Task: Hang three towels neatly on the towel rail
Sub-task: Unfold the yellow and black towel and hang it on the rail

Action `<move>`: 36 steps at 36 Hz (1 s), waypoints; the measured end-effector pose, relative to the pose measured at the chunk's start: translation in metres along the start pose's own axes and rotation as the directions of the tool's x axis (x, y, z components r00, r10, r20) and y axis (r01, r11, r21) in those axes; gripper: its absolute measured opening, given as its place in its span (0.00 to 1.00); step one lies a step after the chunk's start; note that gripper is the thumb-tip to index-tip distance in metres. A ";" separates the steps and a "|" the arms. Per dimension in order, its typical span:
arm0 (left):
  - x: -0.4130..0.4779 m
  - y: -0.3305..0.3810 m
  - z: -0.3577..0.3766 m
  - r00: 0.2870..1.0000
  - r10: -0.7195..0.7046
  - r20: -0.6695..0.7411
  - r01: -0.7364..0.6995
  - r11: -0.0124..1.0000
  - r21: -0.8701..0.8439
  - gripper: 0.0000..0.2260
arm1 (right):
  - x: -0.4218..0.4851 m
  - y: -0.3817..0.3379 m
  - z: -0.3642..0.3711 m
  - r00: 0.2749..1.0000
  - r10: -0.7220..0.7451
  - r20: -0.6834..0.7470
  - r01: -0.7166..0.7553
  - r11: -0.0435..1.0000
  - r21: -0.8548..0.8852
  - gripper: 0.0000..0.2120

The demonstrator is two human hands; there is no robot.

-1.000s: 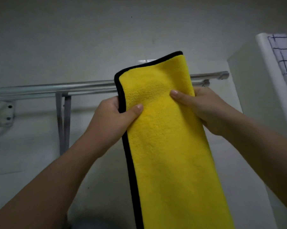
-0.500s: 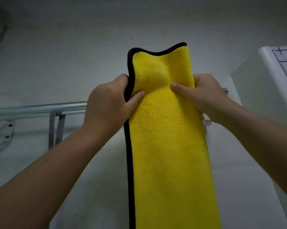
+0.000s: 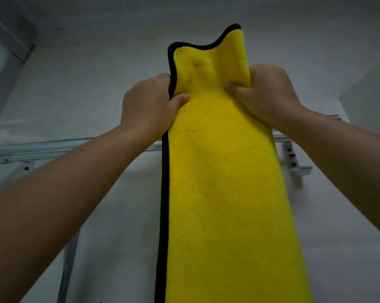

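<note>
A long yellow towel (image 3: 224, 182) with a black edge hangs down in front of me, folded lengthwise. My left hand (image 3: 147, 106) grips its left edge near the top. My right hand (image 3: 265, 92) pinches its right edge at about the same height. Both hands hold the towel's top end above the metal towel rail (image 3: 44, 146), which runs across the wall behind my arms. The towel hides the rail's middle. No other towel is in view.
The rail's right bracket (image 3: 294, 160) is fixed to the grey wall. A vertical support bar (image 3: 67, 270) drops from the rail at lower left. A white box-like surface (image 3: 370, 95) stands at the right edge. A window frame (image 3: 1, 62) shows at far left.
Both hands have lifted the towel's top end higher, from level with the rail to well above it. The view has tilted upward.
</note>
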State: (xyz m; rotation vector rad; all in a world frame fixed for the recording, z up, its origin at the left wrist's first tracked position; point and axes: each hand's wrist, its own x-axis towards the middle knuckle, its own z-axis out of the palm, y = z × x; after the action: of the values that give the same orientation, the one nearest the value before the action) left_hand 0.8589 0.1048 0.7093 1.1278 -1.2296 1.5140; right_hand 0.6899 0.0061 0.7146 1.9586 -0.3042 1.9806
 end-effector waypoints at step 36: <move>-0.006 0.034 0.002 0.844 0.015 0.536 0.080 0.985 -0.154 0.20 | -0.014 -0.032 0.005 0.958 -0.118 0.261 0.143 0.987 -0.079 0.15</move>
State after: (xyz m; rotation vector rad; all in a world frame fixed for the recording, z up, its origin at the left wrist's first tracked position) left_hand 0.8272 0.0975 0.6961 1.5042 -1.6682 1.0625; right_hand 0.7070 0.0326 0.6985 2.1142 -0.3190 1.6025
